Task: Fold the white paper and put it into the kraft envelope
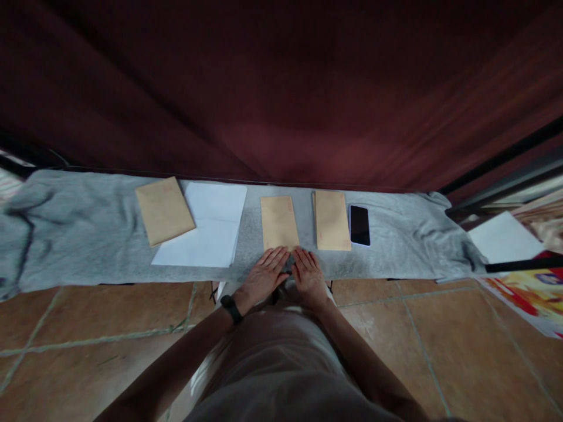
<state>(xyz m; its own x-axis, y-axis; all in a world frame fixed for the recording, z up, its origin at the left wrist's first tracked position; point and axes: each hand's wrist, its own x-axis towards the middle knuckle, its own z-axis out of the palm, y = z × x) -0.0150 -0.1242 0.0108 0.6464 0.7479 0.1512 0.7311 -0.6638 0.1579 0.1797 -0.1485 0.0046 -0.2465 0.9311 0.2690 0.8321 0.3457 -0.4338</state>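
Note:
A tan paper envelope (278,221) lies flat in front of me on the grey cloth. My left hand (264,274) rests flat on its near edge, fingers stretched out, with a dark band on the wrist. Beside it, my right hand (308,273) lies on the right part of the same edge, also flat with fingers extended. The fingertips hide the envelope's near end. To the right is a small stack of tan envelopes (333,221). On the left, another tan envelope or stack (165,211) overlaps white paper sheets (206,228).
A phone (360,225) with a dark screen lies right of the envelope stack. Grey cloth (409,234) covers the narrow table. A dark red curtain (281,117) hangs behind it. At the far right are a white sheet (505,237) and a colourful printed package (534,293).

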